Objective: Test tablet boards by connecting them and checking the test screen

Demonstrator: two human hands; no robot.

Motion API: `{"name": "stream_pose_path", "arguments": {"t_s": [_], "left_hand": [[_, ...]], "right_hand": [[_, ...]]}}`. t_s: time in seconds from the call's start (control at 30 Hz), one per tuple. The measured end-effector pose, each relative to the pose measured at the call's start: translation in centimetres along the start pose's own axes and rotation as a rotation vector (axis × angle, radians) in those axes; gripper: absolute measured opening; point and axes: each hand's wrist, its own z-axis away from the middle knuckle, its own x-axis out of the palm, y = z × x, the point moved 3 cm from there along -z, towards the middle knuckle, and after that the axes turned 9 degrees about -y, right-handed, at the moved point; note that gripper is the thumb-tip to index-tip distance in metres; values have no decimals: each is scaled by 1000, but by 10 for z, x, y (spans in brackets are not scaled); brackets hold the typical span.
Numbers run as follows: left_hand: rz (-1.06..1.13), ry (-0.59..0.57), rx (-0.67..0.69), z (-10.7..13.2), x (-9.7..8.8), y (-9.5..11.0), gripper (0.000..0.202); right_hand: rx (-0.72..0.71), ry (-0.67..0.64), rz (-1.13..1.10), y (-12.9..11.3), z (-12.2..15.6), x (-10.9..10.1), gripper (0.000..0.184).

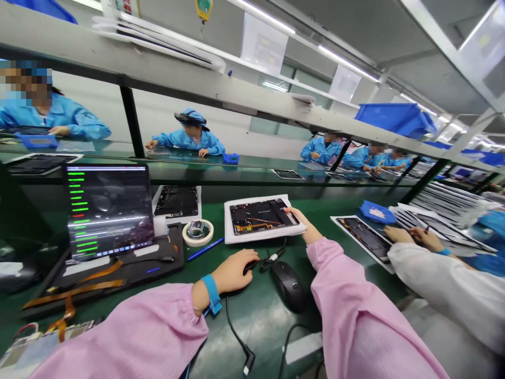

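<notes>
My left hand (235, 270) rests on the green bench, fingers curled over a small black connector (251, 267) at the end of a cable. Further out, my right hand (303, 222) lies on the right edge of an opened tablet (258, 216) that sits in a white tray (233, 234). Its fingers press against the tablet's edge. A black mouse (288, 284) sits between my two pink sleeves. On my left wrist is a blue strap (212, 293).
A lit screen (108, 208) showing green bars stands on a black fixture (130, 268) at the left. A tape roll (198, 232) and blue pen (205, 248) lie beside it. A co-worker's hands (410, 237) work at the right. Several people in blue sit across the bench.
</notes>
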Motion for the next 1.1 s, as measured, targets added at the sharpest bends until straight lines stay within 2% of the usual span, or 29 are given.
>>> {"name": "stream_pose_path", "arguments": {"t_s": [0.17, 0.3, 0.37, 0.47, 0.53, 0.6, 0.73, 0.93, 1.1], "left_hand": [[63, -24, 65, -1, 1, 2, 54], [87, -17, 59, 0, -1, 1, 55], [94, -19, 56, 0, -1, 1, 54], [97, -26, 44, 0, -2, 1, 54], [91, -34, 34, 0, -2, 1, 53], [86, -42, 30, 0, -2, 1, 52], [86, -48, 38, 1, -1, 1, 50], [78, -50, 38, 0, 0, -1, 50], [66, -48, 43, 1, -2, 2, 49]], "right_hand": [[186, -136, 74, 21, -15, -11, 20], [202, -152, 166, 27, -22, -20, 23], [153, -100, 244, 23, -27, -25, 17], [39, 58, 391, 11, -34, -37, 5], [-10, 166, 495, 5, -36, -46, 9], [-6, 233, 591, 2, -35, -52, 13], [59, 277, 711, 7, -29, -54, 20], [35, 261, 692, 3, -17, -43, 16], [60, 213, 479, 0, -11, -33, 19]]}}
